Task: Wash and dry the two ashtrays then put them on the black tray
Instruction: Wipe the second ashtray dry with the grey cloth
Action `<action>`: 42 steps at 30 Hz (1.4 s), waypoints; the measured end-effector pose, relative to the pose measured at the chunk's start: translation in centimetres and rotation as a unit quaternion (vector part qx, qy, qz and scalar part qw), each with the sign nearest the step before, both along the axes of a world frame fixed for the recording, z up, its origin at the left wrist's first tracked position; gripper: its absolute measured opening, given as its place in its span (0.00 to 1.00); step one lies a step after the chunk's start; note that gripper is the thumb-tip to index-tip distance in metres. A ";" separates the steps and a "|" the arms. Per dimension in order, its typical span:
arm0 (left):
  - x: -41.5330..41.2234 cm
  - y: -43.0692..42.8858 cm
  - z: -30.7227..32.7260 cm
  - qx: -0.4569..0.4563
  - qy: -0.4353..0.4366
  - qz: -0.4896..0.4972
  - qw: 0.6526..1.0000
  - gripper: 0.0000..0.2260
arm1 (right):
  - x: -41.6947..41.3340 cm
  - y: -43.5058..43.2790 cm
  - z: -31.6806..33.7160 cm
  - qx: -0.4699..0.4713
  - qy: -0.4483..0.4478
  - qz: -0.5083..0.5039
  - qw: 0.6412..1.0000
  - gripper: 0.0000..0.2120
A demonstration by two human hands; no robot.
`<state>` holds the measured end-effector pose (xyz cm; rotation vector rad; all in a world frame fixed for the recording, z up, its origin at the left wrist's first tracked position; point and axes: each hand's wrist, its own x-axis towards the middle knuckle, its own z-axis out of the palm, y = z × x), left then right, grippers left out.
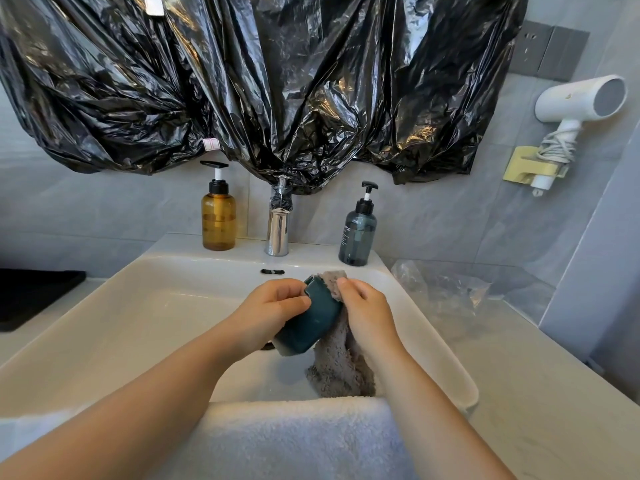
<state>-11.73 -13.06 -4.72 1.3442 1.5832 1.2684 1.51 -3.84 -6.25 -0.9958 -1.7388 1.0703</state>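
A dark teal ashtray (310, 318) is held on its side over the white sink (138, 306). My left hand (273, 306) grips the ashtray by its rim and side. My right hand (367, 311) presses a grey fluffy cloth (341, 368) against the ashtray's right side; the cloth hangs down into the basin. The black tray (31, 296) lies on the counter at the far left, partly cut off by the frame edge. I see only one ashtray.
A chrome tap (277, 230) stands behind the basin between an amber pump bottle (219, 220) and a dark blue pump bottle (358, 237). A white towel (294, 441) drapes over the sink's front edge. Crumpled clear plastic (440, 285) lies on the right counter. A hairdryer (575, 109) hangs on the right wall.
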 end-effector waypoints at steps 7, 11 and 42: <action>-0.2 0.5 0.0 -0.022 -0.027 -0.007 0.999 0.09 | -0.1 0.0 -0.6 -0.089 0.060 0.030 0.994 0.13; -0.3 0.6 -0.3 -0.019 -0.027 -0.011 0.999 0.11 | -0.2 -0.3 -0.6 -0.038 0.029 0.053 0.997 0.11; -0.3 0.0 0.3 0.047 -0.013 -0.010 0.999 0.08 | -0.4 0.1 0.5 -0.136 0.058 0.031 0.989 0.25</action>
